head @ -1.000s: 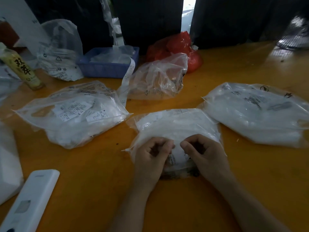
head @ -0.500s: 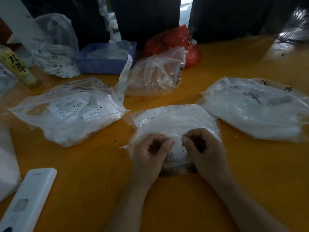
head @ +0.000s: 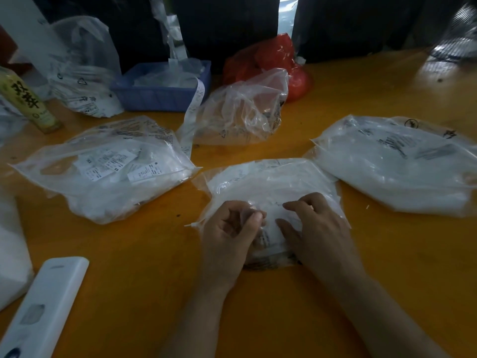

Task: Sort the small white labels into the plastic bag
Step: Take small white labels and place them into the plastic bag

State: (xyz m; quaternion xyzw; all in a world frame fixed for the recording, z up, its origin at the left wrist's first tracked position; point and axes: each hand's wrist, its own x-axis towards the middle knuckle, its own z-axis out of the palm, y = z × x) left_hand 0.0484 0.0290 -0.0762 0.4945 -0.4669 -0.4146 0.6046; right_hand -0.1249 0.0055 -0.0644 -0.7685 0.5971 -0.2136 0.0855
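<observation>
Sitting dead center on the orange table, right in front of the person, is the clear plastic bag stuffed with small white labels, and both hands are on its near end. The left hand has its fingers curled in, thumb and fingertips pinching the bag's film near its left edge. The right hand lies on top of the bag with fingers spread a bit and only lightly bent, fingertips pressing on the plastic; can't tell if it's got a label under there. At about 10 o'clock from that bag there's another filled bag with printed tags showing through, and at 2 o'clock a third full one. Straight up at 12 o'clock sits a crumpled, mostly empty clear bag with a paper strip hanging beside it. Further back, a blue tray at 11 o'clock and a red bag just past 12. A yellow-labelled bottle stands way out at 10 o'clock, and a white flat device lies at 8 o'clock near the table edge.
</observation>
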